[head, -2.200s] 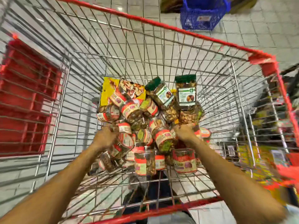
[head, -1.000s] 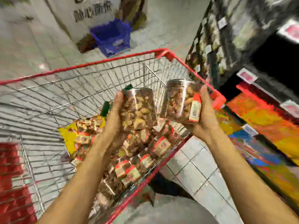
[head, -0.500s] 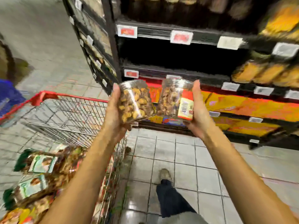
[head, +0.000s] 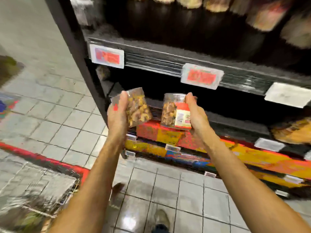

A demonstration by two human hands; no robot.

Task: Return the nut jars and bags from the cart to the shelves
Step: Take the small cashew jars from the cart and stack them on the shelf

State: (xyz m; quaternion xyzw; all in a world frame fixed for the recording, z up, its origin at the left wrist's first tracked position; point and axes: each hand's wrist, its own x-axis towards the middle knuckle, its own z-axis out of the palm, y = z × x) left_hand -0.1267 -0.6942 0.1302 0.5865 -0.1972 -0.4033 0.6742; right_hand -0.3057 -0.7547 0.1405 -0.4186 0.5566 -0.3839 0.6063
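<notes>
Two bare forearms reach toward a black metal shelving unit point(head: 151, 55), seen from a head-worn camera. The left hand point(head: 117, 115) grips a clear plastic jar of pale yellow-brown nuts point(head: 138, 108). Its fingers are clamped round the tilted jar and mostly hidden behind it. The right hand point(head: 196, 115) grips a second clear plastic jar of darker mixed nuts with a red-and-white label point(head: 175, 113), fingers curled behind it and one fingertip at its top rim. Both jars are in the air, side by side but apart, just in front of the dark middle shelf opening near its left end. A white-and-red price tag point(head: 107, 56) hangs on the shelf edge above. A red-rimmed wire shopping cart point(head: 42, 158) stands at lower left on the grey tiled floor point(head: 50, 115). Motion blur softens the picture.
</notes>
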